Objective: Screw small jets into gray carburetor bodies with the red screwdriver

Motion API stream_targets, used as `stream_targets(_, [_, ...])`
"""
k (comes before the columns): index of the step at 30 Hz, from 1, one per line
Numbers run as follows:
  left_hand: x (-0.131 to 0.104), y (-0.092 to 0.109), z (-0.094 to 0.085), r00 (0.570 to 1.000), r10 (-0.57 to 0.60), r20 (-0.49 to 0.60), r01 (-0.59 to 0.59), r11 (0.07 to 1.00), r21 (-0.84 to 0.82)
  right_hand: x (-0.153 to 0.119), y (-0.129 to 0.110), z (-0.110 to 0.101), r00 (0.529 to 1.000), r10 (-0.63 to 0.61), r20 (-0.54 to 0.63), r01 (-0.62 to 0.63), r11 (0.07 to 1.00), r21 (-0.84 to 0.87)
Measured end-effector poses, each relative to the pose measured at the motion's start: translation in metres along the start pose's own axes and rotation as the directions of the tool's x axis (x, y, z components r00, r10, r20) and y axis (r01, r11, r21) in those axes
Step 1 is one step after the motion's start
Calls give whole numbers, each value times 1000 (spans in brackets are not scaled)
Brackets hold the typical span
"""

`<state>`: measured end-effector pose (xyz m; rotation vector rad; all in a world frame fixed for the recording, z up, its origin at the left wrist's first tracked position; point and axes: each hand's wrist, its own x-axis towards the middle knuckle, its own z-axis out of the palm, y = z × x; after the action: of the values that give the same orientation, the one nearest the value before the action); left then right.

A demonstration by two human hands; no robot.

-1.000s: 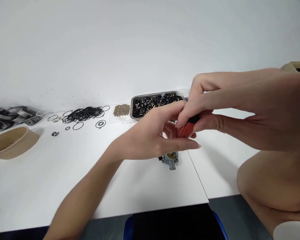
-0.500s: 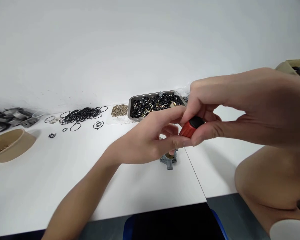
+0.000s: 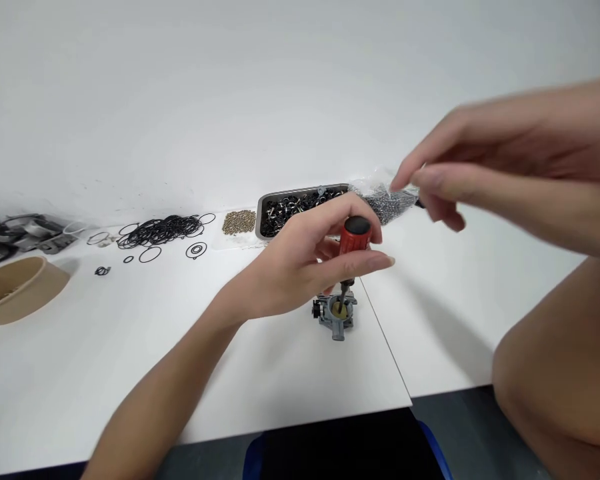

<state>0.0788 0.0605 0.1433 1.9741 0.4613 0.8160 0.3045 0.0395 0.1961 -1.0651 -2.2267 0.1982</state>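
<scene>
My left hand (image 3: 300,267) is closed loosely around the red handle of a screwdriver (image 3: 355,240) with a black end cap, its thumb stretched along the near side. The screwdriver stands nearly upright, its shaft reaching down into the round opening of a small grey metal carburetor (image 3: 339,330). A brass-coloured disc shows inside that opening, and the blade's tip is hard to make out against it. Off to the upper right, my right hand (image 3: 480,160) is raised away from the screwdriver, fingers loosely bent and apart, with nothing visible in it.
Behind the hands stand a metal tray (image 3: 259,217) of small black parts and a clear plastic bag (image 3: 393,203) of small pieces. Brass-coloured bits (image 3: 239,221), black rubber rings (image 3: 160,231) and a beige bowl (image 3: 45,287) lie leftward. A bare limb (image 3: 555,360) shows at right.
My right hand has let go of the screwdriver's handle and moved up and right. The handle has shifted left and become more upright in my left hand; its shaft and the carburetor now show.
</scene>
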Motion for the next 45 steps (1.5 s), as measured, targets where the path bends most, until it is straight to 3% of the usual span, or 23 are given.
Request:
stream_targets(1, [0,1,0,1000,19,-8,-19,1000,12,-3,7,6,995,-47,87,54,996,-77])
stream_targets(3, [0,2,1,998,59,-13,-58,997,43,-14,20,26,963,-44,268,54,998,-29])
stream_targets(7, [0,2,2,995,103,-3,-102,993,58,-48,29,87,898,124,421,-197,971,135])
stream_targets(9, [0,1,3,995,94,-15,-94,995,10,-65,23,116,889,207,409,-299,938,176])
stream_targets(11, [1,-2,6,998,61,-21,-62,995,-75,-76,16,137,901,299,313,-370,908,197])
stream_targets(14, [3,-7,12,999,40,-22,-44,980,-192,-83,11,156,903,390,182,-426,869,253])
stream_targets(18, [3,-9,13,998,58,-26,-62,971,-231,-84,17,166,902,415,119,-430,844,321])
stream_targets(23, [0,-4,5,998,32,46,-21,977,-213,-84,26,172,936,336,106,-348,834,429])
stream_targets(29, [-4,5,-4,993,-7,118,23,991,-130,-87,29,177,928,363,81,-361,826,433])
stream_targets(35, [-7,10,-2,998,32,46,-31,999,-12,-87,27,173,932,347,104,-354,811,466])
stream_targets(40, [-3,5,3,980,122,-160,-110,991,82,-88,28,174,925,366,103,-370,802,468])
stream_targets(42, [-1,3,8,961,145,-236,-129,988,81,-89,29,175,919,378,115,-386,797,464])
stream_targets(45, [1,1,13,960,105,-259,-106,994,7,-90,30,177,918,378,125,-391,798,458])
